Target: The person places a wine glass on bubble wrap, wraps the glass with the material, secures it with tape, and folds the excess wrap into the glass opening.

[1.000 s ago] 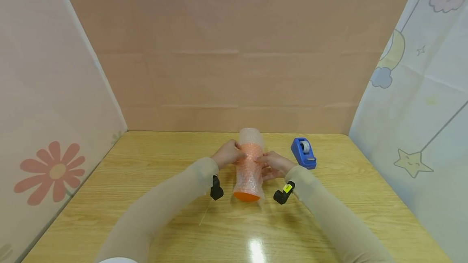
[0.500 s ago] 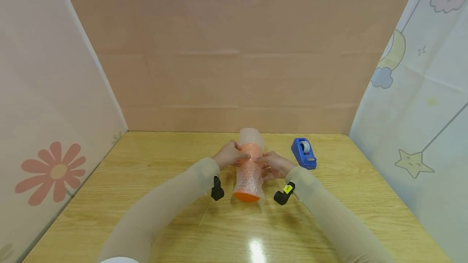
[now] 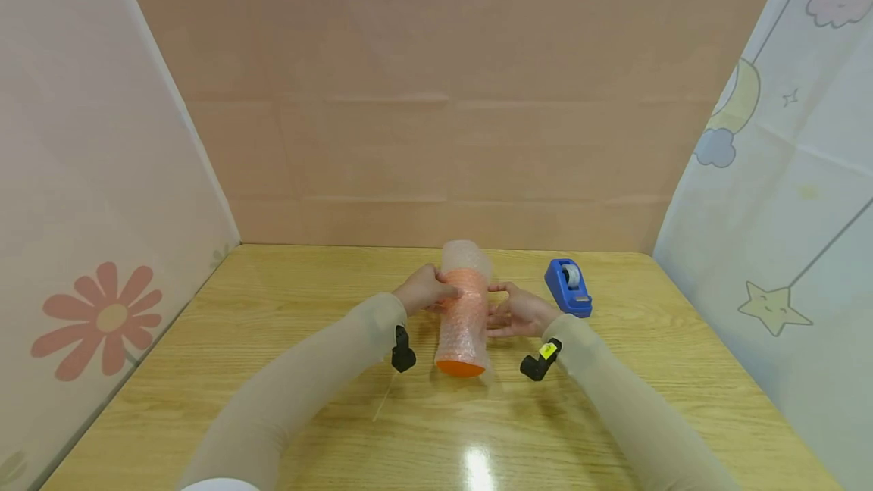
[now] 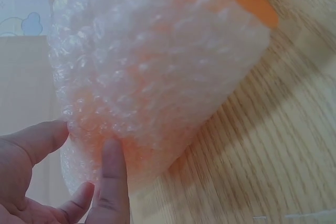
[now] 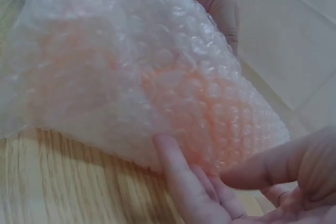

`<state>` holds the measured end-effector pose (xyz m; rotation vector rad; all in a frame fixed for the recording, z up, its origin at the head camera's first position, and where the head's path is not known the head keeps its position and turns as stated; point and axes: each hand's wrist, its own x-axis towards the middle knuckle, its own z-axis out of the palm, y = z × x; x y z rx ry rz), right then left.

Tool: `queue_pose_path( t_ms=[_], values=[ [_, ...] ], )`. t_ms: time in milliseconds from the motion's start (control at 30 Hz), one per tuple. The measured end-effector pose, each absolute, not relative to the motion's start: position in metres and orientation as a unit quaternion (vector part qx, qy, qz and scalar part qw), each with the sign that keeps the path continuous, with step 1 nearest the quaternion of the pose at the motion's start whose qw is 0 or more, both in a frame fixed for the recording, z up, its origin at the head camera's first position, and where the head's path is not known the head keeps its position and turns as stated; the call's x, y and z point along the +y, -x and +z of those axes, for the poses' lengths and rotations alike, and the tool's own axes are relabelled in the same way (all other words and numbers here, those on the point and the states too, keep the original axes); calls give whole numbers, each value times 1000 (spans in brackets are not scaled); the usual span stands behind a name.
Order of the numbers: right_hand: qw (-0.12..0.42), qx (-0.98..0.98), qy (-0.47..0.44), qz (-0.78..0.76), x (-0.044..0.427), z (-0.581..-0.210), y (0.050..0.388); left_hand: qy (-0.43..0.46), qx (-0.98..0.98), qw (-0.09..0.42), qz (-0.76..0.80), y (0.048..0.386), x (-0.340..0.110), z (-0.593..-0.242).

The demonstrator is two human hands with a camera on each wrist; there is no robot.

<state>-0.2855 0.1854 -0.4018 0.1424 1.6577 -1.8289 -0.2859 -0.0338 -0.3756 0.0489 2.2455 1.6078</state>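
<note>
An orange object in bubble wrap (image 3: 464, 324) lies lengthwise on the table, its orange end facing the near edge. On its left side, the left hand (image 3: 424, 290) holds it, thumb over the top and fingers along the side. The left wrist view shows that hand's fingertips (image 4: 113, 153) against the wrap (image 4: 131, 61). At the opposite side is the right hand (image 3: 524, 312), fingers extended and spread, touching the wrap's side. In the right wrist view its fingers (image 5: 181, 177) and thumb meet the lower edge of the wrap (image 5: 173, 93).
A blue tape dispenser (image 3: 567, 290) with a roll of clear tape stands on the wooden table (image 3: 286, 286), right of the wrapped object and beyond the right hand. A thin pale strip (image 3: 383, 402) lies near the left wrist. Hung sheets border the back and both sides.
The right hand has moved slightly right, its thumb coming off the top of the wrap. The far end of the wrapped object has shifted slightly left. The left hand keeps its hold.
</note>
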Motion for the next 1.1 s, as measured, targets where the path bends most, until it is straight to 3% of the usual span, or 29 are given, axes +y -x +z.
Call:
queue_pose_path(
  t_ms=[1100],
  values=[
    [340,659,-34,-670,184,-405,279,-9,783,209,585,288,-36,-377]
  ],
)
